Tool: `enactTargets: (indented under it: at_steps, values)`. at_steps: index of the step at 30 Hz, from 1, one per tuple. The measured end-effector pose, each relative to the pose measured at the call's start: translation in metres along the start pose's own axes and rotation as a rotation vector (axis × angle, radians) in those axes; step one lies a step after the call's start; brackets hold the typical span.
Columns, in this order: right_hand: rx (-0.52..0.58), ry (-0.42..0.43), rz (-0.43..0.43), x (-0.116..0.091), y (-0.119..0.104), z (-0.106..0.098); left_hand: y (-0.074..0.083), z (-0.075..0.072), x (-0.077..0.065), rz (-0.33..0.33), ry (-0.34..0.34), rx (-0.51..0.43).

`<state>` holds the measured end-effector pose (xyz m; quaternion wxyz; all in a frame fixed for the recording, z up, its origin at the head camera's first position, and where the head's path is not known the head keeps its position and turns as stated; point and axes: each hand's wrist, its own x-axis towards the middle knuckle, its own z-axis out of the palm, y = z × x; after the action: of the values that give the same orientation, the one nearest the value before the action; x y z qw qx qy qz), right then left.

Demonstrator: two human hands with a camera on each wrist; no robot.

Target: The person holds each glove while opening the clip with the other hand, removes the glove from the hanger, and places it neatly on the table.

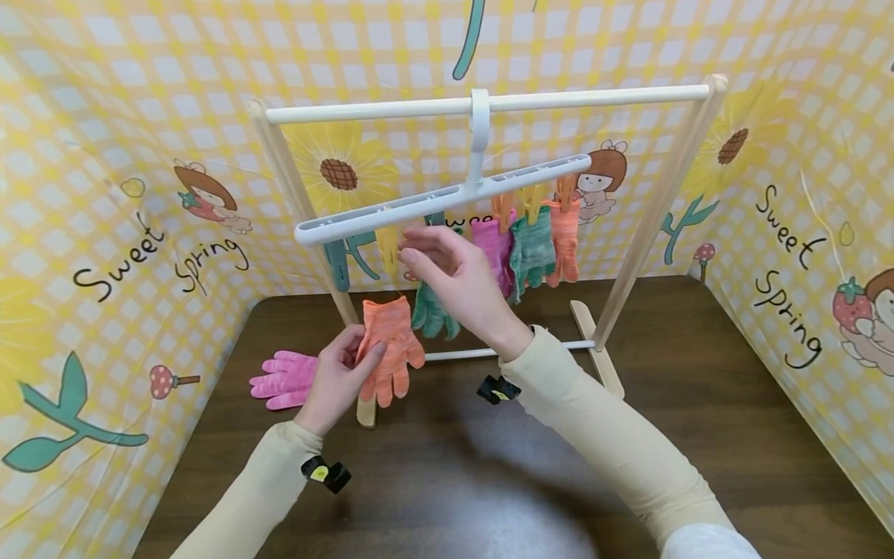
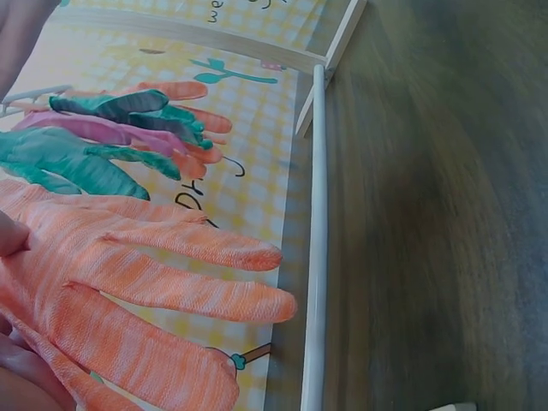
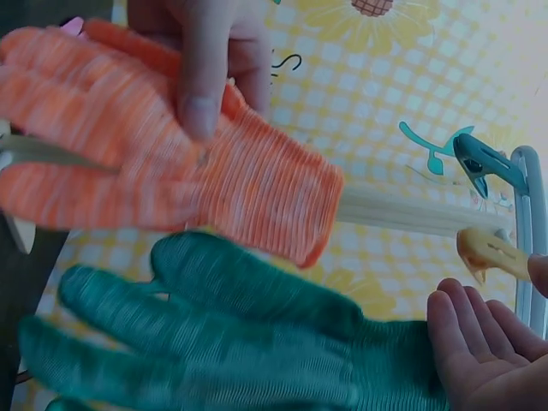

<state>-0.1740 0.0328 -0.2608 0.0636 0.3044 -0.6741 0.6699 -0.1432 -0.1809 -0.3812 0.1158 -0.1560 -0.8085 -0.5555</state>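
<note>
My left hand (image 1: 342, 373) pinches an orange knit glove (image 1: 391, 349) between thumb and fingers, its cuff up and fingers hanging down. The right wrist view shows the thumb pressed on the orange glove (image 3: 163, 137) just below the cuff. My right hand (image 1: 464, 279) is raised under the white hanger (image 1: 391, 213), its fingers spread from the thumb. Close by its thumb is a yellow clothespin (image 3: 492, 254) clipped to the hanger. A green glove (image 3: 257, 342) hangs beside the right fingers. At the hanger's left end hangs a teal clothespin (image 1: 337, 264).
Pink (image 1: 494, 248), green (image 1: 534, 248) and orange (image 1: 566, 241) gloves hang from clothespins on the hanger's right half. A wooden rack (image 1: 649, 210) with a white top bar (image 1: 594, 98) carries the hanger. Another pink glove (image 1: 285, 379) lies on the dark table (image 1: 433, 481) at left.
</note>
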Motion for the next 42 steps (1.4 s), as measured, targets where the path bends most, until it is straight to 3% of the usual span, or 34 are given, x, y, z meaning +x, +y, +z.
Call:
enactTargets:
  at_steps: [8,11,19,27,35,42]
  values:
    - [-0.054,0.006,-0.058,-0.010,0.021,-0.018,-0.003,-0.006,-0.004,-0.015,0.000,-0.003]
    - [-0.092,0.014,-0.030,-0.019,0.013,-0.025,-0.005,-0.007,-0.005,-0.024,-0.002,-0.005]
    - [-0.145,0.016,0.066,-0.040,0.029,-0.049,-0.013,-0.008,-0.007,-0.019,-0.014,0.037]
    - [-0.259,0.002,0.127,-0.066,0.044,-0.063,-0.046,-0.006,-0.004,0.035,0.019,0.212]
    - [-0.380,0.010,0.177,-0.090,0.058,-0.079,-0.050,0.003,-0.003,0.039,0.037,0.410]
    - [-0.481,-0.001,0.203,-0.108,0.098,-0.103,-0.053,0.017,0.000,0.072,0.044,0.617]
